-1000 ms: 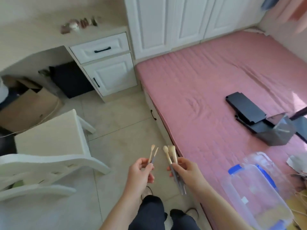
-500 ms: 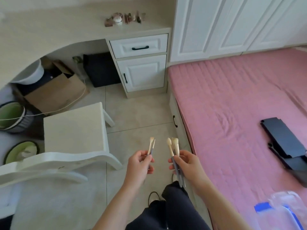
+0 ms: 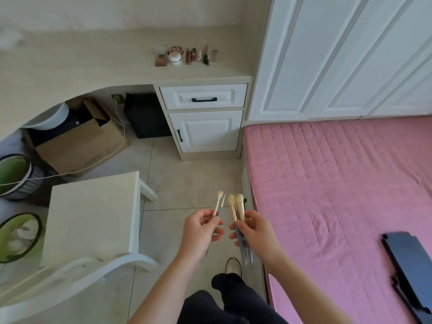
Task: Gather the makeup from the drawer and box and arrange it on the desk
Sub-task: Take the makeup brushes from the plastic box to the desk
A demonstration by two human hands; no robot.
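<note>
Two thin brushes (image 3: 219,204) are pinched between thumb and fingers of the left hand (image 3: 201,232); the right hand (image 3: 257,232) curls around a bundle of thicker brushes (image 3: 236,206). Both sets are held above the floor (image 3: 187,178), well short of the desk (image 3: 93,64). Judged light, stiff-handled and soft-tipped: grip the handles, not the bristles, and lay them beside the makeup row (image 3: 187,56).

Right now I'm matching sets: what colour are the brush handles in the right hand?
Grey-blue brush handles, in the right hand; head view.
</note>
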